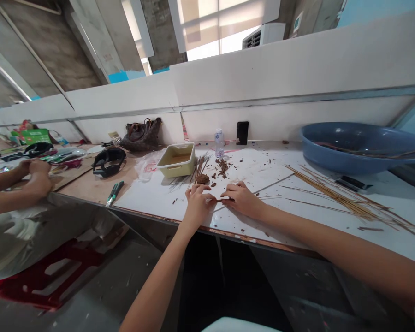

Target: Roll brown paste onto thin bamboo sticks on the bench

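The left hand (198,205) and right hand (242,199) met over the white-topped bench (263,173), near its front edge. Both were nearly closed, fingers curled inward, and each pinched one end of a short, thin brown stick (222,199). Only its slim middle showed between the fingertips; its ends were hidden, so I could not tell its full length. Its surface looked dark and slightly rough, though it was too small to tell what coated it.

At 12 o'clock from the hands sat a rounded brown lump (202,179), with dark crumbs (222,167) scattered just to its right. A cream plastic tray (176,159) stood at 11 o'clock, and a clear water bottle (219,143) stood farther back. A loose spread of long thin sticks (335,198) lay at 3 o'clock, below a blue basin (349,147) at 2 o'clock. Another person's hands (34,177) worked well apart at 9 o'clock.
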Action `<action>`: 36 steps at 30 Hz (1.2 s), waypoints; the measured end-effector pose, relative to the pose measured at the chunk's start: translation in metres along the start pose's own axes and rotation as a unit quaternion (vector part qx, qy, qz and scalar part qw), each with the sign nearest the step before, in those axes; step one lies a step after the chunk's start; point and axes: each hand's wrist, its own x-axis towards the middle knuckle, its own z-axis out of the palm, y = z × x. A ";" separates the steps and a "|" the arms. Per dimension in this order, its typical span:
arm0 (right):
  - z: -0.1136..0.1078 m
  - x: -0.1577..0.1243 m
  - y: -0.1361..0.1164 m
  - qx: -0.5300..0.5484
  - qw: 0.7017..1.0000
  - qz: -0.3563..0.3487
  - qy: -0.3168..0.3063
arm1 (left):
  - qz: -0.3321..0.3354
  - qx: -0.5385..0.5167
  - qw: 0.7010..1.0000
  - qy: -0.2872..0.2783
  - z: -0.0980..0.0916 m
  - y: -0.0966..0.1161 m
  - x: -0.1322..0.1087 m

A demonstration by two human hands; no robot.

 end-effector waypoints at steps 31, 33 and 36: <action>0.014 -0.042 -0.030 -0.087 0.991 0.059 -0.082 | 0.034 0.155 0.978 -0.132 0.025 0.069 -0.035; 0.014 -0.039 -0.027 -0.085 0.990 0.061 -0.094 | 0.033 0.154 0.979 -0.132 0.030 0.068 -0.032; 0.014 -0.033 -0.024 -0.079 0.989 0.065 -0.107 | 0.012 0.157 0.978 -0.134 0.035 0.067 -0.028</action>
